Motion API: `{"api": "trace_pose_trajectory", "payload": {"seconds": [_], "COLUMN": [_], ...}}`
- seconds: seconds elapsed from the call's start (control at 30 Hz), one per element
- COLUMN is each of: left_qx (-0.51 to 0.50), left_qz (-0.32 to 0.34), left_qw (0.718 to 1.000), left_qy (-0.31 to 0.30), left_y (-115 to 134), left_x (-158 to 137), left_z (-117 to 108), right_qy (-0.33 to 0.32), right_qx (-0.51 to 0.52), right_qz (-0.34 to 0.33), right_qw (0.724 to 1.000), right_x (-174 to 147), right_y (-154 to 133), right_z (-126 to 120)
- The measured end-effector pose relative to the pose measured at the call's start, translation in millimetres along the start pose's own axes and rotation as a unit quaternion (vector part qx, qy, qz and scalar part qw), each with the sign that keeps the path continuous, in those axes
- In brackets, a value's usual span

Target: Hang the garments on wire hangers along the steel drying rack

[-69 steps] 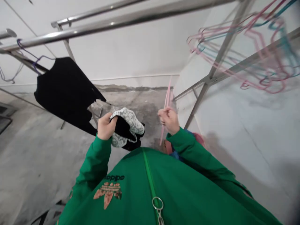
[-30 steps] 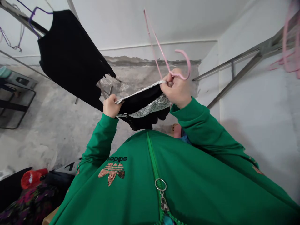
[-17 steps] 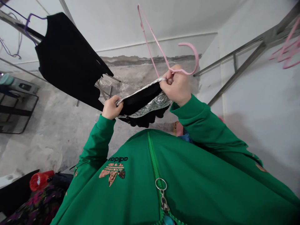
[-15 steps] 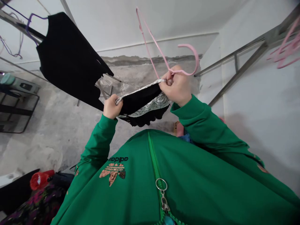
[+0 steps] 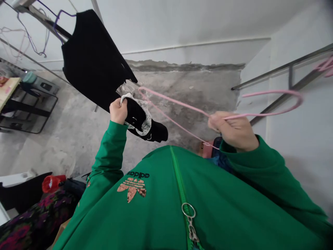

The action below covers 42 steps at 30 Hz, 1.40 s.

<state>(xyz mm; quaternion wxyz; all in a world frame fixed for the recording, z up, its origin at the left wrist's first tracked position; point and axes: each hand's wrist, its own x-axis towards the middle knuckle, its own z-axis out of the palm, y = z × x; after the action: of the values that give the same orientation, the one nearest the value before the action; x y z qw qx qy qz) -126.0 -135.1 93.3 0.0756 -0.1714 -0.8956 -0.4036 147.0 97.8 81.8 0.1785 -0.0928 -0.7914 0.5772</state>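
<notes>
The left hand (image 5: 118, 111) grips a black lace-edged cloth garment (image 5: 147, 119); the right hand (image 5: 234, 131) holds a slim pink hanger (image 5: 182, 103).

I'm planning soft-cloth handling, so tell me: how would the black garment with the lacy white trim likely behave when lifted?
Probably floppy: the black garment bunches beyond the left grip. The lacy white trim likely bends easily, since it curls into a loose loop. The garment seems light, too: that grip alone holds it by the edge.
</notes>
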Motion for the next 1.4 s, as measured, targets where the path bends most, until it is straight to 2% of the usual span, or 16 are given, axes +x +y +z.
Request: {"api": "trace_pose_trajectory", "payload": {"seconds": [0.13,0.23,0.4,0.5,0.67,0.8,0.87,0.9,0.97,1.03,1.07,1.13,1.17,1.23,1.33,1.4], "left_qx": [0.087,0.176,0.328,0.355,0.299,0.286,0.283,0.274,0.246,0.214,0.202,0.189,0.185,0.178,0.168,0.165], "left_qz": [0.054,0.117,0.205,0.225,0.305,0.322,0.312,0.306,0.299,0.298,0.301,0.311,0.319,0.334,0.358,0.368], "left_qw": [0.995,0.976,0.912,0.892,0.892,0.879,0.881,0.888,0.906,0.92,0.924,0.926,0.925,0.921,0.915,0.911], "left_qy": [-0.012,-0.051,-0.135,-0.166,-0.149,-0.205,-0.218,-0.208,-0.17,-0.134,-0.121,-0.102,-0.097,-0.09,-0.084,-0.082], "left_y": [7.2,20.2,39.0,45.2,49.6,46.2,42.0,39.8,36.1,34.6,34.7,36.8,38.5,42.5,49.1,53.1], "left_x": [-6.8,-21.4,-52.5,-64.0,-60.3,-52.3,-50.9,-50.6,-49.9,-48.5,-47.8,-47.0,-47.3,-49.4,-55.9,-61.0], "left_z": [-3.5,2.7,28.3,39.3,36.8,33.5,33.6,33.6,32.7,30.2,28.5,24.7,22.8,19.0,12.8,7.8], "right_qy": [-0.097,-0.083,-0.029,-0.016,-0.03,-0.038,0.011,0.061,0.178,0.216,0.18,0.035,-0.039,-0.126,-0.135,-0.123], "right_qx": [-0.05,-0.067,-0.064,-0.067,-0.085,-0.135,-0.172,-0.186,-0.2,-0.207,-0.213,-0.228,-0.237,-0.266,-0.322,-0.345], "right_qz": [0.011,-0.017,-0.065,-0.081,-0.122,-0.161,-0.183,-0.197,-0.223,-0.258,-0.279,-0.305,-0.292,-0.196,0.016,0.106], "right_qw": [0.994,0.994,0.995,0.994,0.988,0.977,0.968,0.961,0.937,0.919,0.919,0.924,0.926,0.935,0.937,0.924], "right_x": [-0.4,14.3,45.9,60.6,77.7,87.8,89.7,89.0,84.0,74.3,68.6,58.1,54.2,51.0,56.0,61.9], "right_y": [-0.8,9.0,33.4,43.8,56.1,56.4,51.9,49.9,50.0,58.6,66.0,83.9,92.7,106.0,114.1,116.3], "right_z": [27.4,56.3,91.8,96.2,87.9,73.7,64.1,59.7,55.0,59.5,65.7,84.3,95.1,114.7,130.0,130.8]}}
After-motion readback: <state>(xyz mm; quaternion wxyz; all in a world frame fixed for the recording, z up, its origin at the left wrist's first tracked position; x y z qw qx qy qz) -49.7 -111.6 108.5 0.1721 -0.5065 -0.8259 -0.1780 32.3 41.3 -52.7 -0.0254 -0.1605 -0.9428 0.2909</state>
